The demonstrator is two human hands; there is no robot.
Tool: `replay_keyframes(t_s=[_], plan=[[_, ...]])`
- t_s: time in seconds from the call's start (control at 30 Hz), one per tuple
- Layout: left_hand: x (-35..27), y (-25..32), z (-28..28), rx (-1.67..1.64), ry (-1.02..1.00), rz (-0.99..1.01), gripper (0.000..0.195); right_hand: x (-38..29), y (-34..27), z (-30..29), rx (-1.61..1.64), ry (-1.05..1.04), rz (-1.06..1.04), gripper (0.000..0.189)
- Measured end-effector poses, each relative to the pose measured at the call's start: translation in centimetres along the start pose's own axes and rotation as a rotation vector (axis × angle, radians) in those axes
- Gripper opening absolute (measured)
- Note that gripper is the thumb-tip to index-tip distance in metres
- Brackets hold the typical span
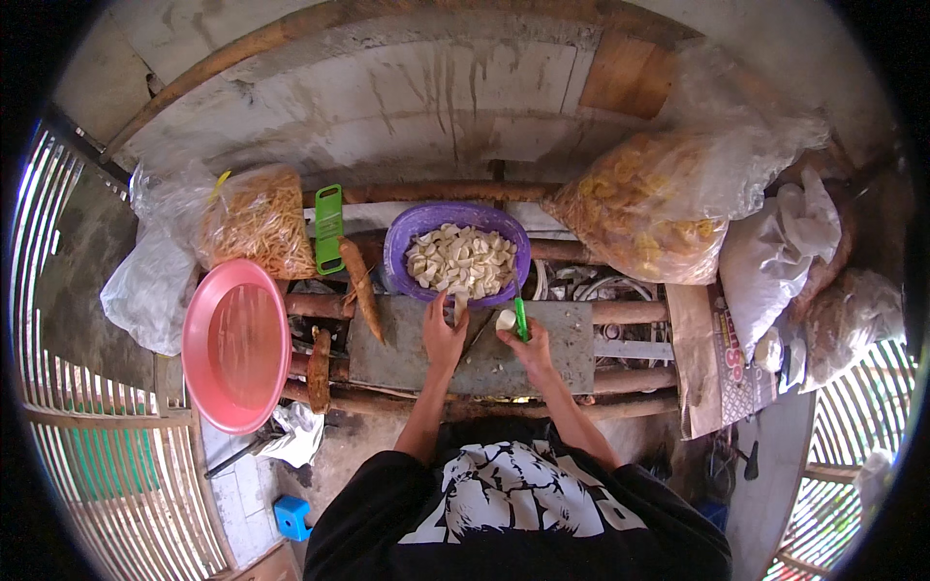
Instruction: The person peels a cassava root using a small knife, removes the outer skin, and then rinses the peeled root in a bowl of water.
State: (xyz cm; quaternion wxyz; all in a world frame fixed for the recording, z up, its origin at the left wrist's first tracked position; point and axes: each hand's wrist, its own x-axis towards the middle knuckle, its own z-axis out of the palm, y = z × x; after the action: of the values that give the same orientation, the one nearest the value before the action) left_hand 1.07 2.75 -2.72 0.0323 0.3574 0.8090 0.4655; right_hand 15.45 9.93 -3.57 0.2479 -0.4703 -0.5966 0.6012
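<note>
A purple plastic basin (396,250) holds many pale cut pieces of root, probably cassava (461,258). At its near rim, my left hand (445,338) has a pale piece of root (460,306) between thumb and fingers. My right hand (534,352) grips a knife with a green handle (520,319), its blade pointing up towards the basin's right rim. A short white root chunk (506,319) is also at the fingertips of that hand. Both hands are above a grey board (407,370) with small scraps on it.
Left of the board lie an unpeeled root (361,290), a second root (318,370) and a green slicer (329,229). A pink basin (192,348) contains liquid. Bags of fried strips (258,221) and yellow chips (639,210) flank the workplace. Gaps separate the bench's wooden poles (628,312).
</note>
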Motion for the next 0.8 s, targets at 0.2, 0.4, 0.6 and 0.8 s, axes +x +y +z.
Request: replay_keyframes(t_s=[0.2, 0.4, 0.6, 0.8], plan=[[-1.1, 2.1, -1.7, 0.047, 0.102, 0.138, 0.042, -1.4, 0.2, 0.0, -0.071, -0.035, -0.04, 0.033], [-2.8, 4.2, -2.2, -0.244, -0.409, 0.166, 0.045, -1.8, 0.5, -0.8, 0.001, -0.083, -0.099, 0.038], [-1.2, 3.8, 0.2, -0.191, -0.458, 0.184, 0.044, -1.1, -2.2, -1.7, 0.12, -0.055, -0.044, 0.036], [0.6, 2.8, 1.9, -0.163, -0.481, 0.198, 0.042, -2.1, -2.0, -2.9, -0.067, -0.019, -0.045, 0.028]])
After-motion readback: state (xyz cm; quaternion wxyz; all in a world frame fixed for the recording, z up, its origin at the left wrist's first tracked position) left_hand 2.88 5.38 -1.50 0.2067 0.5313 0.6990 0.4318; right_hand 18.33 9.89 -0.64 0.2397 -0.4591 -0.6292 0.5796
